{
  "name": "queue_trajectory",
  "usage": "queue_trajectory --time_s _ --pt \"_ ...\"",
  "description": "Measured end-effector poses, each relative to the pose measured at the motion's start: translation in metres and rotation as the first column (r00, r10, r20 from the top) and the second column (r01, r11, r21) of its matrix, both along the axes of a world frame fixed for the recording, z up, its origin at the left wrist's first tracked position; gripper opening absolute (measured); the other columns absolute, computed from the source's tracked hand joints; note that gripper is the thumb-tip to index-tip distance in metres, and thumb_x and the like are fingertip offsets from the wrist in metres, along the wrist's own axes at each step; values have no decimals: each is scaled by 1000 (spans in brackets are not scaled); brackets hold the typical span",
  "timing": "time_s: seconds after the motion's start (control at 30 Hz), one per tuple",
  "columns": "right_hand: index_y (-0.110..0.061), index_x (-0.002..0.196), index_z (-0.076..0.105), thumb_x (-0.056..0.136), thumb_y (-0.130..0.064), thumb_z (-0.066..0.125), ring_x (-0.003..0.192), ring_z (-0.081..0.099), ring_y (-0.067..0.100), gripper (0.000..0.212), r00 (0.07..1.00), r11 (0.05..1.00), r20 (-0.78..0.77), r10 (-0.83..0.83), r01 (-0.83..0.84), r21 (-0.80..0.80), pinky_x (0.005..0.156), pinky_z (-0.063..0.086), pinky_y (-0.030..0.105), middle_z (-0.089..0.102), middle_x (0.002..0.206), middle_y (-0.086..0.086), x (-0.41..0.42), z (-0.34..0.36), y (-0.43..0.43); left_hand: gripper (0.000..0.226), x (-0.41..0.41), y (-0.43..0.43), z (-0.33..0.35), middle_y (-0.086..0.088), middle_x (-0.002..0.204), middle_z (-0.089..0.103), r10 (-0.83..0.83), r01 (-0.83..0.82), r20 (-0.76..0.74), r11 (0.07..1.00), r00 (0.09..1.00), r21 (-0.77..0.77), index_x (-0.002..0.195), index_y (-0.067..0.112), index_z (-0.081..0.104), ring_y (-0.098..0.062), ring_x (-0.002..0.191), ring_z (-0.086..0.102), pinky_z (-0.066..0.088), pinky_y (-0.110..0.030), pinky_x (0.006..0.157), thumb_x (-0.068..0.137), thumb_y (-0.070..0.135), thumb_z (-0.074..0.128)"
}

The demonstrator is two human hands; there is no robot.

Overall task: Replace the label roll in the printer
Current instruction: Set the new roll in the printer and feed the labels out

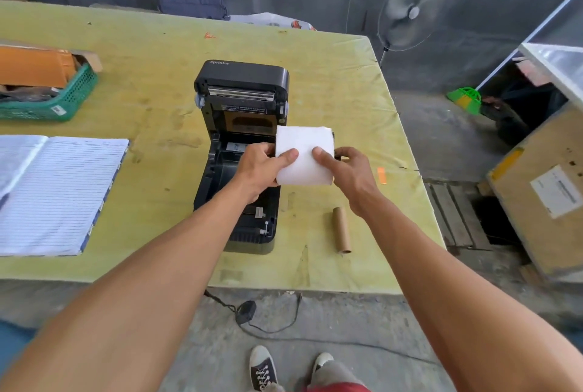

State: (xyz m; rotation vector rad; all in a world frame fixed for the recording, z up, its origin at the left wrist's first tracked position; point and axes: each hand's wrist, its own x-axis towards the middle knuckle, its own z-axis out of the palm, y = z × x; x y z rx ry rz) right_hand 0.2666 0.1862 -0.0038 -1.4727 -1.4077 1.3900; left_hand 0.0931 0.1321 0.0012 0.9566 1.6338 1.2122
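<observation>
A black label printer [243,82] stands on the yellow-green table [331,76] with its lid swung up and its roll bay exposed. A full white label roll [304,142] hangs just above the printer's right side. My left hand [257,167] grips the roll's left end with the thumb on top. My right hand [350,173] grips the roll's right end the same way. An empty brown cardboard core [341,229] lies on the table to the right of the printer.
An open lined notebook [53,189] lies at the left. A green basket [72,94] with an orange box sits at far left. A standing fan [413,9] and a wooden crate [542,189] are off the table's right edge. A cable with adapter [246,311] lies on the floor.
</observation>
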Motion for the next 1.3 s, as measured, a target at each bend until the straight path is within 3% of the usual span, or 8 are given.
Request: queue_trajectory --time_s 0.13,0.37,0.6,0.8,0.93,1.1,1.3 --pt "-9 124 58 75 -48 81 98 68 26 67 997 998 50 53 -55 41 83 56 38 69 114 10 -7 9 2 38 -4 -4 4 -10 110 67 39 -39 -41 999 998 1 114 5 63 -26 97 66 61 -47 74 85 29 73" --pt "-11 130 53 75 -42 82 102 66 28 69 986 982 67 156 -162 97 90 56 45 67 119 11 -32 13 -4 36 -22 -21 7 -7 111 66 132 -135 -173 991 976 -5 113 9 63 -26 100 64 57 -51 84 85 29 73" --pt "-15 129 53 72 -45 83 100 67 27 71 984 978 67 167 -174 114 88 57 46 67 120 9 -80 -5 -23 35 -61 -42 -5 -6 109 69 164 -166 -231 986 959 11 117 9 64 -23 96 66 57 -44 85 87 27 70" --pt "-17 124 54 70 -46 84 98 68 25 68 996 989 49 69 -74 128 87 58 47 67 115 6 -127 -15 -36 30 -115 -39 -13 2 105 70 61 -58 -249 998 967 19 116 15 67 -5 88 64 51 -23 70 88 27 69" --pt "-19 121 54 72 -44 83 92 69 22 62 998 990 65 -15 6 139 84 60 46 67 110 4 -144 -20 -44 35 -135 -37 -24 2 109 70 -26 30 -246 999 969 14 118 12 67 -9 91 66 51 -19 70 87 28 71" --pt "-16 123 53 74 -39 83 95 69 25 61 996 991 53 -69 62 123 86 59 49 68 112 7 -142 -27 -52 31 -138 -34 -39 1 104 72 -68 76 -240 997 968 28 110 12 71 -11 89 67 54 -23 72 84 27 74" --pt "-20 113 54 74 -36 83 87 71 23 52 995 990 44 -84 79 117 80 60 48 69 99 5 -137 -30 -45 34 -130 -26 -41 -4 111 71 -62 82 -198 992 978 94 113 5 70 -15 94 68 57 -29 84 82 17 77"
